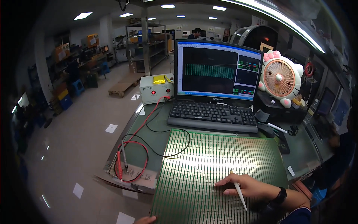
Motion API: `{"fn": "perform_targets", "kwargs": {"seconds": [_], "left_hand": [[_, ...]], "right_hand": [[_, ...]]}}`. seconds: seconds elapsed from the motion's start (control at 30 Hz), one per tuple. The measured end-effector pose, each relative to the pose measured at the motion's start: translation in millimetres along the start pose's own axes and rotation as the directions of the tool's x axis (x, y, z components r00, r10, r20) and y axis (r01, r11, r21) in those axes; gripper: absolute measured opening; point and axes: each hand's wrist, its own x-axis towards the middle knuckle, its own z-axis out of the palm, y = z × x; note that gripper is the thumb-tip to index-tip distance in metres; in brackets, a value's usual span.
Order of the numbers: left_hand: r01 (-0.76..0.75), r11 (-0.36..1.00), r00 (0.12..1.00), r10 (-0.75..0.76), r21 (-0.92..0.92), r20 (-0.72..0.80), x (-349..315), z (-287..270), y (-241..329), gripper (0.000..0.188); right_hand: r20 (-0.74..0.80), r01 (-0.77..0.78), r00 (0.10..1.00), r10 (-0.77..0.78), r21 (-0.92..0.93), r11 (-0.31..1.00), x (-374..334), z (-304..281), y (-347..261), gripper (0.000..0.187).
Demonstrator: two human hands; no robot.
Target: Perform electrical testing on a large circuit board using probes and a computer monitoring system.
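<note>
A large green circuit board panel, covered with rows of small metallic pads, lies in front of me and reflects a bright band of light. Over its right half, my right hand holds a slim white pen-shaped tool among its fingers. The tool's thicker end slants toward the lower right, and the index finger stretches left along the board. At the bottom edge, my left hand grips the panel's near left edge; only a digit shows, the rest is out of view.
Behind the panel stand a black keyboard and a lit monitor. A white tester box has red and black leads looping to probes at the left. A cat-shaped fan, mouse and white marker are at right.
</note>
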Motion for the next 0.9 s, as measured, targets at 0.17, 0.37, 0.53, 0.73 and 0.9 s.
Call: {"fn": "perform_targets", "kwargs": {"seconds": [0.17, 0.37, 0.53, 0.73, 0.9], "left_hand": [[-0.038, 0.998, 0.987, 0.046, -0.054, 0.155, 13, 10, -6, 0.041], [-0.03, 0.995, 0.959, 0.057, -0.098, 0.277, 16, 7, -23, 0.044], [-0.075, 0.988, 0.916, 0.122, -0.134, 0.383, -5, 30, -42, 0.052], [-0.117, 0.969, 0.87, 0.206, -0.218, 0.449, -48, 81, -60, 0.054], [-0.115, 0.965, 0.786, 0.233, -0.235, 0.573, -92, 111, -67, 0.049]], "right_hand": [[-0.052, 0.001, 0.999, -0.006, -0.091, 0.996, -39, -5, 6, 0.034], [-0.232, -0.074, 0.972, 0.04, -0.142, 0.987, -119, 8, -19, 0.036], [-0.265, -0.031, 0.962, -0.064, -0.339, 0.94, -185, 54, -39, 0.046], [-0.199, 0.05, 0.94, -0.279, -0.726, 0.686, -219, 102, -50, 0.048], [-0.25, -0.033, 0.812, -0.528, -0.922, 0.386, -243, 109, -54, 0.025]]}}
